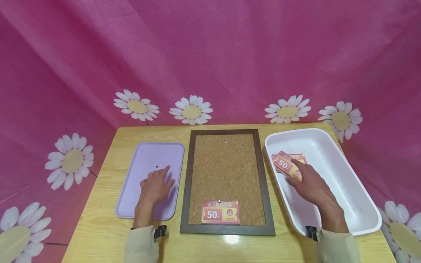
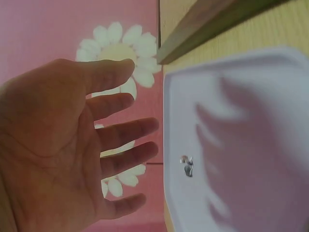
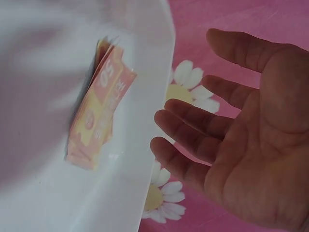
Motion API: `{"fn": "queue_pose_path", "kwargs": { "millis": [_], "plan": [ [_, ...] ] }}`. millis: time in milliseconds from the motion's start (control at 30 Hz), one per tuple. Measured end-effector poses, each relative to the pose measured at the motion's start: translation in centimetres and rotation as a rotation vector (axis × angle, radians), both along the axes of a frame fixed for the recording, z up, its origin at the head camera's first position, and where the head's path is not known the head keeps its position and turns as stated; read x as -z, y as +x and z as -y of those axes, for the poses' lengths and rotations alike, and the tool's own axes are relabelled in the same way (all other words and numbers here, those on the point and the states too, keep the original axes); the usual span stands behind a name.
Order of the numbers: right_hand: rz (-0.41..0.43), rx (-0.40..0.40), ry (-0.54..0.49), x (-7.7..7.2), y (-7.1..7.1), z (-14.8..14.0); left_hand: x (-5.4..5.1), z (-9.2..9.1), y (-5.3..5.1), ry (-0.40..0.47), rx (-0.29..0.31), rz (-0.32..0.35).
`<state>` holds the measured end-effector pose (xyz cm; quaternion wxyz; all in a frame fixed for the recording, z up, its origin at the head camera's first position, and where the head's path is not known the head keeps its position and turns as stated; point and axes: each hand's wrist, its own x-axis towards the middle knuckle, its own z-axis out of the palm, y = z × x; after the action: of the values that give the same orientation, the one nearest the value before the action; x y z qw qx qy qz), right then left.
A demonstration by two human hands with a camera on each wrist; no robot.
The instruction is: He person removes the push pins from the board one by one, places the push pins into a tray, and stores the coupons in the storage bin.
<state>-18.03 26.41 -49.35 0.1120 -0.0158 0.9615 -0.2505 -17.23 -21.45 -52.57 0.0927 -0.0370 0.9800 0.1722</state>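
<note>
My left hand (image 1: 156,187) hovers over a shallow purple tray (image 1: 138,204), fingers spread and holding nothing. Several small shiny pushpins (image 2: 187,165) lie in that tray, seen in the left wrist view. Over a deep white bin (image 1: 342,182) my right hand (image 1: 310,182) reaches toward a small stack of red and yellow coupons (image 1: 284,164). In the right wrist view its fingers stand apart from the coupons (image 3: 101,106). Between the hands lies a cork board (image 1: 227,168) in a dark frame. One coupon (image 1: 213,215) sits at its lower edge under a silver pushpin (image 1: 219,201).
All three containers and the board rest on a light wooden table (image 1: 167,244). Behind and around it hangs a pink curtain (image 1: 210,54) with white daisies. The bin's raised rim (image 1: 356,175) stands higher than the tray's.
</note>
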Motion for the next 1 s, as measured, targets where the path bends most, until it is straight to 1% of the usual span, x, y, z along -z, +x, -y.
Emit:
{"fn": "queue_pose_path", "kwargs": {
  "millis": [133,233,367,467,600,700,833,933,1000],
  "plan": [
    [-0.001,0.002,0.005,-0.4,0.6,1.1,0.3,-1.0,0.5,0.000,0.025,-0.009],
    [-0.005,-0.006,0.014,-0.6,0.9,2.0,0.5,-1.7,0.9,0.006,0.027,-0.017],
    [-0.046,-0.029,0.006,-0.6,1.4,2.8,0.6,-2.6,1.4,0.009,0.041,-0.034],
    [-0.075,-0.034,-0.008,-0.5,1.8,3.4,0.8,-3.4,1.7,0.012,0.046,-0.043],
    [-0.080,-0.037,-0.029,0.0,2.5,4.3,1.1,-4.4,2.4,0.044,0.031,-0.027],
    [-0.096,-0.050,-0.049,0.4,3.0,5.1,1.5,-5.0,3.0,0.060,0.031,-0.033],
    [-0.171,-0.071,-0.062,1.1,3.7,6.4,1.9,-5.7,3.6,0.070,0.040,-0.050],
    [-0.276,-0.038,-0.054,1.5,4.2,7.2,2.2,-6.1,4.0,0.072,0.041,-0.042],
    [-0.318,-0.008,-0.067,1.5,4.5,7.7,2.3,-6.2,4.2,0.067,0.042,-0.036]
  ]
}}
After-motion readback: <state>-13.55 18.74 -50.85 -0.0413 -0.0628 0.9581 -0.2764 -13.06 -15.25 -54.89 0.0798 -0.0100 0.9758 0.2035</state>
